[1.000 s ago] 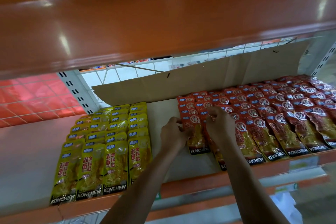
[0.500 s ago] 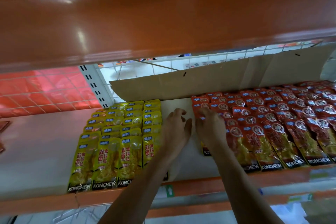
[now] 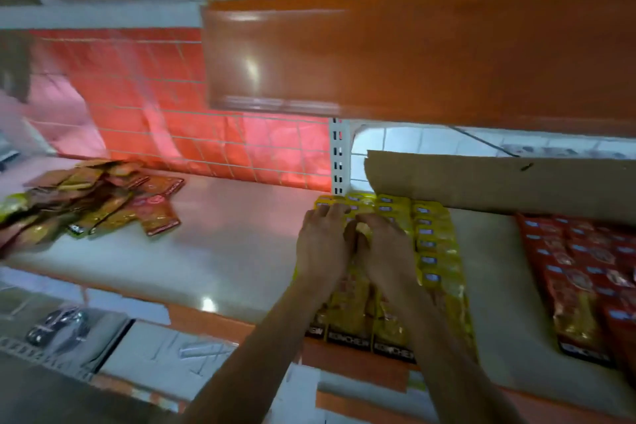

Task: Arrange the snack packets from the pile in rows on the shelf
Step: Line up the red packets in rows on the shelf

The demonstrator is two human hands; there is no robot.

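While both hands lie on the yellow rows, the loose pile (image 3: 93, 196) sits untouched far off at nine o'clock. It is a heap of crumpled foil pouches in orange, red and gold, lying at all angles on the shelf (image 3: 234, 251), a glossy off-white board with an orange front lip. Behind it, at about eleven o'clock, stands a wire grid (image 3: 206, 107) of thin pale rods over a shiny red-orange backing. At twelve to one o'clock the upper shelf edge (image 3: 413, 55) is a broad, smooth orange band. A white slotted upright (image 3: 339, 155) divides the bays.

Just right of centre, the yellow packets (image 3: 437, 251) lie flat in overlapping rows like roof tiles. Each is a slim glossy pouch with a small blue tab at its top and a dark strip at its foot. The white lettering there is smeared (it looks like KONCHEW, though I would not swear to every letter). The left hand (image 3: 321, 244) rests on the leftmost rows with its fingers spread and fairly straight, holding nothing. The right hand (image 3: 385, 251) lies against it, fingers bent down onto the packets; whether it pinches one or only presses I cannot tell.

At two o'clock a flat sheet of brown cardboard (image 3: 499, 182) stands along the back. At three to four o'clock the red packets (image 3: 585, 268) lie in like rows, their round emblems too blurred to read, with bare shelf between them and the yellow ones.
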